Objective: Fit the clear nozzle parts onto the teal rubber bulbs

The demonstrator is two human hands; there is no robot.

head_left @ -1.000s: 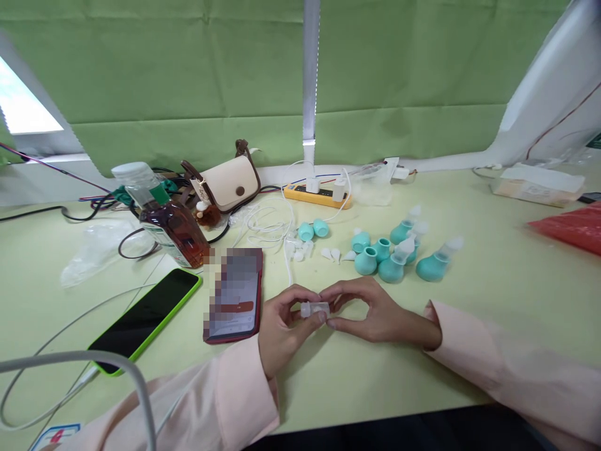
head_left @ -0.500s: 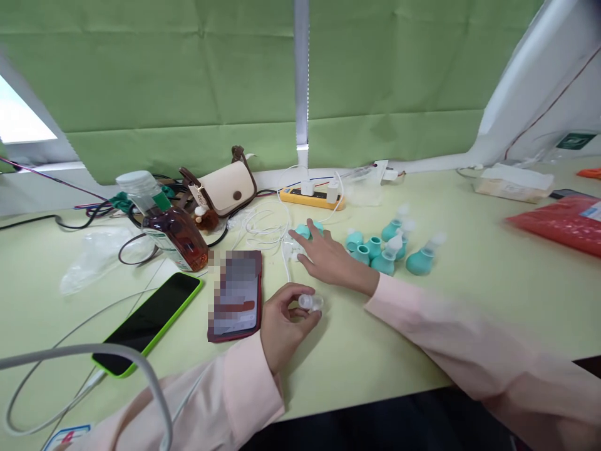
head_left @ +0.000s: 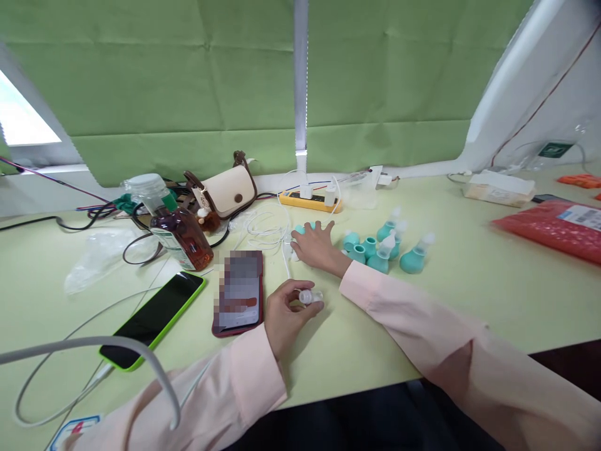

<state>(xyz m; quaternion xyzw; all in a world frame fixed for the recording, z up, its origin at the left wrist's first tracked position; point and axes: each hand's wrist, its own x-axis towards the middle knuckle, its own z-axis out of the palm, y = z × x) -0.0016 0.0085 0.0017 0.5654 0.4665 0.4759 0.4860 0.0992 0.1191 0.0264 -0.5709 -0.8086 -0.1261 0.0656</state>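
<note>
A small clear plastic piece [head_left: 310, 297] is pinched between the thumb and fingers of my left hand [head_left: 287, 313], just above the table near its front edge. My right hand [head_left: 319, 247] reaches over teal and clear parts [head_left: 300, 230] beyond it, palm down, with its fingers spread; part of what lies beneath is hidden. To the right of it, several teal bulbs [head_left: 377, 262] stand close together, some topped with clear tips and some with open necks. One tipped teal bulb [head_left: 413, 260] is at the right of this cluster.
Two phones, one black and green [head_left: 154, 319] and one in a dark red case [head_left: 240, 294], lie left of my hands. Behind are a tilted amber bottle [head_left: 181, 238], a cream bag [head_left: 230, 191], cables and a yellow power strip [head_left: 310, 201]. A red package [head_left: 554, 225] lies right.
My right hand has shifted slightly left and back over the teal and clear parts, its fingers still spread. My left hand keeps its pinch on the clear piece. The view has shifted a little.
</note>
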